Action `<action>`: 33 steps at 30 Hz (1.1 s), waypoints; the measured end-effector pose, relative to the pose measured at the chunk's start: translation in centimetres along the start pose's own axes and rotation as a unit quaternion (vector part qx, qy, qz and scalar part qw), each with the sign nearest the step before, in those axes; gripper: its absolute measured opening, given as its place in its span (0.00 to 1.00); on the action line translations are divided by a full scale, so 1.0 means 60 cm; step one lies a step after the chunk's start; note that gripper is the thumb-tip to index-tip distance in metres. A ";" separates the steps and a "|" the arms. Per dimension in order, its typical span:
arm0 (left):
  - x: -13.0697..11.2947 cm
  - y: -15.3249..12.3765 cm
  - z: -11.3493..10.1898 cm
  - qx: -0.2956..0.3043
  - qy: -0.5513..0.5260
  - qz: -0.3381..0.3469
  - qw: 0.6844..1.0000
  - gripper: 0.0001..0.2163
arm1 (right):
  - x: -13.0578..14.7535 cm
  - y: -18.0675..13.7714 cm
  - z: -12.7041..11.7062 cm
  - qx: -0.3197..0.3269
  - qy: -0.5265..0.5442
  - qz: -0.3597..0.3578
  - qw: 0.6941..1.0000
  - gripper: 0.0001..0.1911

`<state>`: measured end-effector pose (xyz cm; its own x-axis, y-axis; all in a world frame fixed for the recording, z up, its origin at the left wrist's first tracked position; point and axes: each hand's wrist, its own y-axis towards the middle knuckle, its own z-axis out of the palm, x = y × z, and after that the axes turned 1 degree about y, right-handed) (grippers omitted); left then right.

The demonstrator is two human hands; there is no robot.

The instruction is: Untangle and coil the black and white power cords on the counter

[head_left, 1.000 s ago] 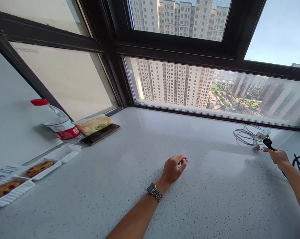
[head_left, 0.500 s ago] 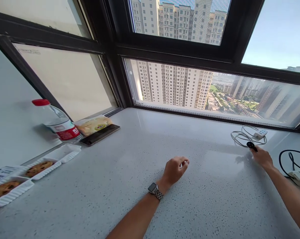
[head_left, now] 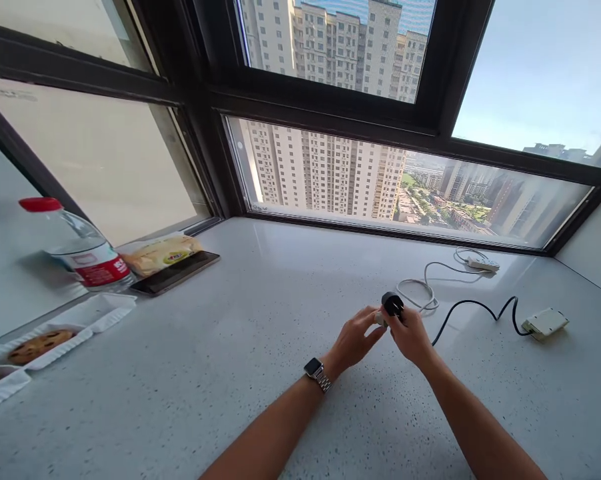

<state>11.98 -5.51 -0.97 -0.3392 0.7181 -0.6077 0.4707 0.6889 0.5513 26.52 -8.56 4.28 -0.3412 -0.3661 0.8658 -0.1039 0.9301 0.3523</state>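
Note:
In front of the window, my two hands meet over the speckled white sill. My right hand (head_left: 411, 337) is closed around a black plug (head_left: 393, 305), its metal prongs showing, and a black cord (head_left: 473, 302) runs from it to a white box (head_left: 546, 323). My left hand (head_left: 355, 339), with a watch on the wrist, pinches a small off-white piece (head_left: 380, 319) right beside the plug; its kind is mostly hidden by fingers. Behind my right hand loops a white cable (head_left: 416, 283) that leads to a white power strip (head_left: 483, 265).
On the left stand a red-capped bottle (head_left: 93, 257), a yellowish packet (head_left: 163, 253) and a dark phone (head_left: 175, 273). Nearer, a white plastic tray (head_left: 100, 313) holds cookies (head_left: 40, 347). Dark window frames (head_left: 330, 117) border the speckled sill (head_left: 260, 280).
My right hand has come leftward with the black plug to my left hand, which now pinches the off-white piece. The white cable is pulled out toward my hands. The view has turned right.

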 end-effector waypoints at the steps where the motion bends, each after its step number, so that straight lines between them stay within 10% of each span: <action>1: 0.002 0.000 -0.003 -0.023 -0.029 -0.018 0.999 0.17 | -0.006 0.006 0.011 0.010 0.042 0.020 0.999 0.26; 13: -0.008 0.004 0.004 -0.103 -0.329 -0.163 0.924 0.19 | -0.057 -0.002 0.009 -0.135 0.020 -0.080 0.987 0.16; 19: -0.021 -0.011 0.037 -0.041 -0.459 -0.191 0.867 0.20 | -0.060 -0.015 0.035 -0.060 -0.131 -0.124 0.982 0.25; 23: -0.029 -0.005 0.036 -0.123 -0.459 -0.251 0.844 0.20 | -0.067 -0.021 0.040 0.050 -0.142 -0.141 0.979 0.39; 27: -0.051 0.005 -0.025 -0.229 -0.449 -0.224 0.834 0.18 | -0.060 0.004 0.006 0.120 -0.159 -0.122 0.972 0.45; 33: -0.104 0.010 -0.241 -0.352 -0.533 -0.187 0.746 0.19 | -0.092 0.085 -0.081 0.118 -0.317 -0.028 0.941 0.36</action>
<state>2.61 -8.16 11.42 0.6779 0.2344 -0.6968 -0.1664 0.9721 0.1652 32.43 -1.94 3.02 -0.8096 -0.3930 0.4360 -0.3178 0.9180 0.2372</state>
